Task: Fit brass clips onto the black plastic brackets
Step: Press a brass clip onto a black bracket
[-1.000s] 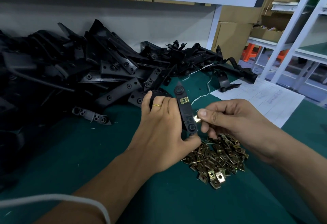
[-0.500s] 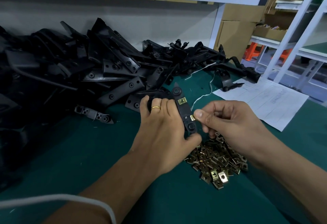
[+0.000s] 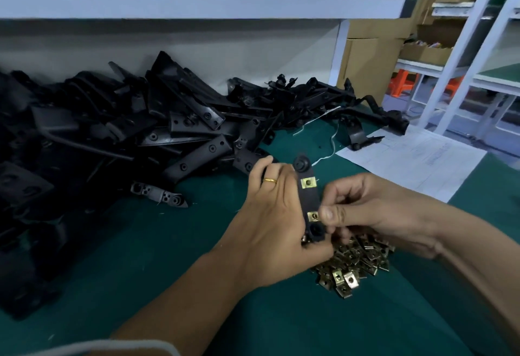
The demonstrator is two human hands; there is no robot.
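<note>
A green table carries the work, with a large heap of black plastic brackets spread across its far left and back edge, and a sheet of paper lying to the right. Nearer the person, just beneath both hands, sits a smaller pile of loose brass clips.

Above that pile the left hand grips 1 bracket, fingers curled round its left edge and the thumb pressed near its lower end. The bracket's long axis runs nearly upright in the view, top end tipped slightly away toward the heap. 1 clip is already seated near its upper end.

The right hand comes in from the right, its thumb and forefinger pinching a second clip against the bracket's right edge, low on the strip. The remaining fingers are curled under and partly hidden.

The move ahead, as I judge it, turns on this: the clip lies directly left of the right thumb, and it must slide leftward across the bracket's short width, at a right angle to the long axis, while the left hand braces the opposite edge. Whether the clip is fully home I cannot tell; it looks partway over the edge. The right hand is the nearer 1 to finish the push.
</note>
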